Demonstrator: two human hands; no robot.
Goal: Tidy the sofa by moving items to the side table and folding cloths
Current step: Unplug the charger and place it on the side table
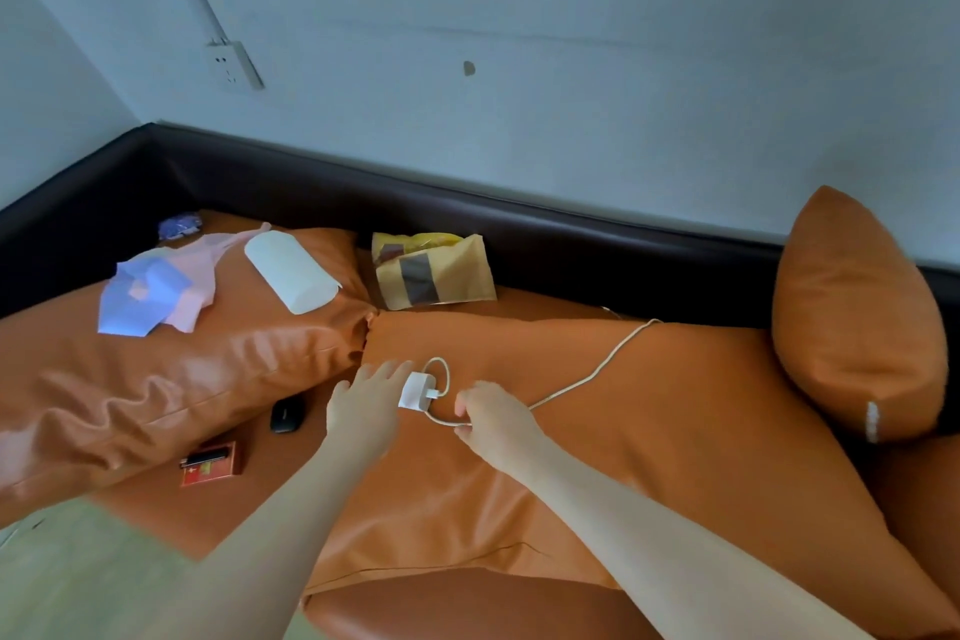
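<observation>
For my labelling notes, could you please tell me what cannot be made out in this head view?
- Side table: not in the frame.
- Cable far end: drops behind the sofa cushion.
- Red box print: too small to read.
- Right hand grip on the cable: fingers curl under.
- Charger: partly covered by left hand.

I'm looking into a home living room, an orange leather sofa (pixel 649 421) sitting against a plain wall, a loose cushion (pixel 857 312) leaning at its end, a wall socket (pixel 231 65) showing above, snack packet (pixel 434 270) lying about
</observation>
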